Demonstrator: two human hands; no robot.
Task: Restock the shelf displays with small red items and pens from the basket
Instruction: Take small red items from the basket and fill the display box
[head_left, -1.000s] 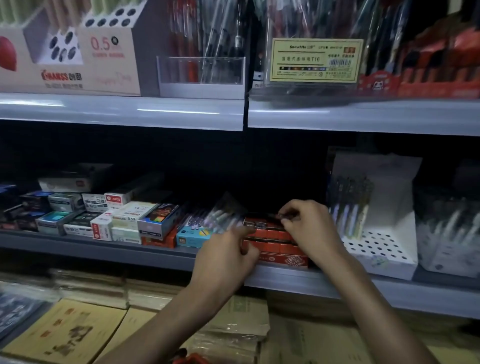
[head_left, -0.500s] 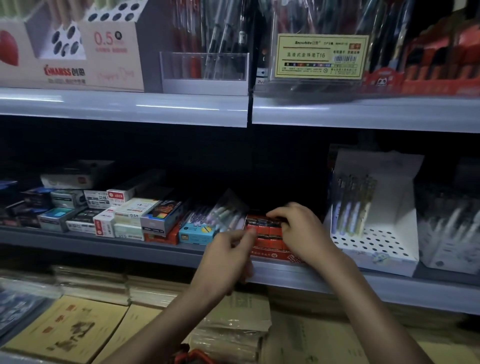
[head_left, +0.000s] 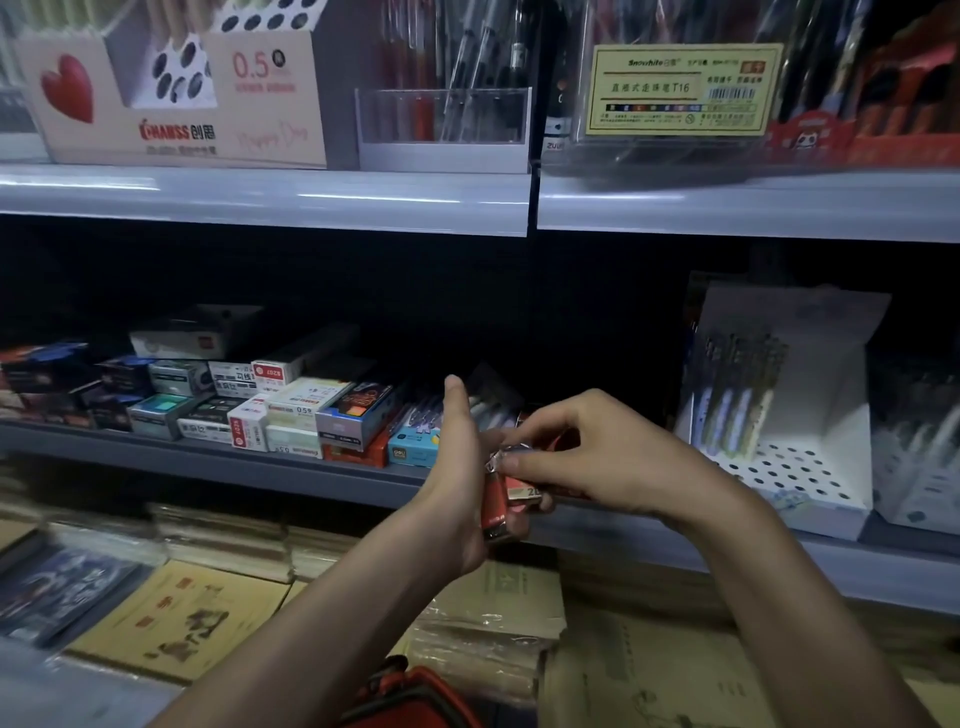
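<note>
The small red items (head_left: 497, 506), a few stacked packs, sit below centre toward 6 o'clock, in front of the middle shelf (head_left: 208, 460) edge. The left hand (head_left: 457, 467) stands upright, thumb up, with the packs against its palm. Its fingers are hidden, so I cannot tell whether they curl. At its 3 o'clock the right hand (head_left: 608, 457) pinches the top pack. The red basket (head_left: 415, 696) lies at 6 o'clock and a white pen display (head_left: 800, 473) at 3 o'clock.

a stationery shop: grey shelves (head_left: 260, 200) packed with boxed refills (head_left: 306, 410), pen displays (head_left: 444, 117) (one bearing a barcoded label (head_left: 680, 88)), notebooks (head_left: 176, 618) below.
</note>
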